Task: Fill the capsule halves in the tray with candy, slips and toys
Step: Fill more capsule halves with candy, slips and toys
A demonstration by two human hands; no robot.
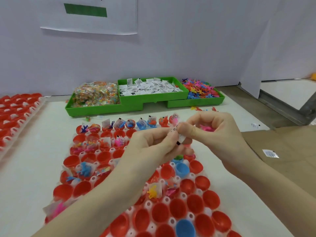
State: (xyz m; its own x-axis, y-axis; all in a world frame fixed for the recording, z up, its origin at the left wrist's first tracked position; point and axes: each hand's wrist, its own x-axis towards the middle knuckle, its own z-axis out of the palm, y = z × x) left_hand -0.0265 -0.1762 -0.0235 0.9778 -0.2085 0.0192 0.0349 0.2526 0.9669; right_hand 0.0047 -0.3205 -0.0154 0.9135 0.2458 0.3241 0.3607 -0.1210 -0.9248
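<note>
1. Nearest the camera, the white tray (148,205) lies on the counter (30,177), its pockets filled with red cups (161,212) and a few blue cups (185,228).
2. The cups in the near rows sit bare; many in the far rows hold candy, a slip and a small toy.
3. Above the middle of the tray, the left hand (153,144) pinches a white slip (177,135) between thumb and curled fingers.
4. The right hand (217,132) touches the same slip with its thumb and forefinger, and its curled fingers hold pink toys (206,128).
5. Behind the tray, green bins (136,101) hold wrapped candy (96,95) on the left, slips (150,88) in the middle and coloured toys (200,90) on the right.
6. A second tray of red cups (15,113) lies at the far left.
7. A stray slip (270,153) lies on brown cardboard (290,151) at the right.
</note>
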